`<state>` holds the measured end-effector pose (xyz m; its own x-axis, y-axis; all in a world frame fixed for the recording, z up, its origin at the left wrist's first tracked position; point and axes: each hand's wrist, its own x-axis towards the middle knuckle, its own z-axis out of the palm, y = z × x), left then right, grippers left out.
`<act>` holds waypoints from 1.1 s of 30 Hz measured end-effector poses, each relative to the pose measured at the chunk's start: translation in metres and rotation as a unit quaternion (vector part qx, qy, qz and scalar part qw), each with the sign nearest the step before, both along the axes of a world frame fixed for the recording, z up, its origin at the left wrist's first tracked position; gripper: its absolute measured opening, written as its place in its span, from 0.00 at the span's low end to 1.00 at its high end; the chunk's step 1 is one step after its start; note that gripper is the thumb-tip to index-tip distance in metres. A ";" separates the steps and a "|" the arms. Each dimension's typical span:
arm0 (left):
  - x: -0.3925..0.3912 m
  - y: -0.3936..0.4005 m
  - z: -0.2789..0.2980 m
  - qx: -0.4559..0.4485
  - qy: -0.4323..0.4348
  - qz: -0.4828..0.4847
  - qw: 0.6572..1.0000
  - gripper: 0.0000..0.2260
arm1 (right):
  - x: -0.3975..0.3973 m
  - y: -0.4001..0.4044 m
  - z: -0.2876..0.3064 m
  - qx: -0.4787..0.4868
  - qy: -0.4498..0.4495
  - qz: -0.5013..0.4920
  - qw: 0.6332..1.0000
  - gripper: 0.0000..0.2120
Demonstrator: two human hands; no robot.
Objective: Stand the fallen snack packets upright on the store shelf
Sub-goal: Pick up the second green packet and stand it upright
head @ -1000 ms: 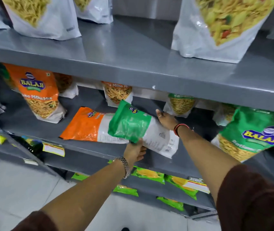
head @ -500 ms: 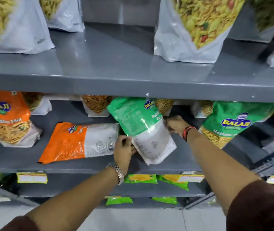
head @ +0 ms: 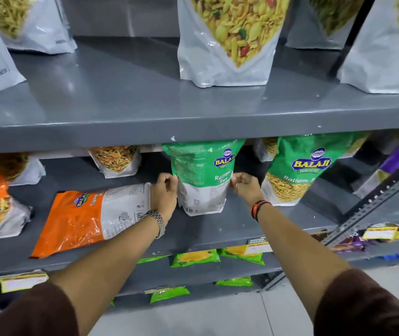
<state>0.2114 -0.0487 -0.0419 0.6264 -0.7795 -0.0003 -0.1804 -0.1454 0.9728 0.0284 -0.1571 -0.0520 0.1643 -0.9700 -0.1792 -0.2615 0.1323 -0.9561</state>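
Left hand (head: 165, 190) and right hand (head: 244, 186) are pinching opposite edges of the green-and-white plastic snack packet (head: 202, 175), now standing upright rather than tilted.

Dark maroon sleeves (head: 368, 309) (pushed up), silver watch (head: 156, 220), red-black wristband (head: 259, 207)

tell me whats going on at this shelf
A person is tidying snack packets. Both hands, the left hand and right hand, pinch the sides of a green Ratlami Sev packet, holding it upright on the middle shelf. Beside it, an orange packet lies flat.
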 end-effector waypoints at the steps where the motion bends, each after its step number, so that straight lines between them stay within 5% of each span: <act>1: 0.000 -0.001 -0.002 0.018 0.019 0.015 1.000 0.06 | 0.002 0.001 0.001 0.021 -0.048 0.000 0.999 0.18; 5: -0.008 0.009 -0.005 0.152 0.147 0.030 0.977 0.26 | 0.005 0.001 0.012 0.104 -0.091 0.028 0.990 0.16; 9: -0.043 0.022 0.000 0.182 0.316 -0.065 0.929 0.31 | 0.000 0.007 0.013 0.118 -0.038 0.000 0.992 0.25; 18: -0.046 -0.032 0.012 0.171 0.278 -0.035 0.945 0.32 | -0.004 0.067 0.003 0.200 -0.110 0.038 0.973 0.26; 23: -0.039 -0.041 0.009 0.146 0.305 -0.020 0.941 0.32 | 0.006 0.076 0.005 0.181 -0.070 0.088 0.977 0.24; 29: -0.048 -0.005 -0.002 0.222 0.208 0.007 0.953 0.30 | -0.018 0.046 0.006 0.100 -0.041 -0.013 0.994 0.22; 33: -0.061 0.026 -0.010 0.223 0.256 -0.029 0.940 0.31 | -0.005 0.012 0.020 0.103 -0.067 -0.021 0.992 0.26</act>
<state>0.1506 -0.0232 -0.0516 0.4117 -0.6631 -0.6251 0.2752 -0.5635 0.7790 0.0235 -0.1456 -0.0323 0.1602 -0.9214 -0.3540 -0.1241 0.3369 -0.9333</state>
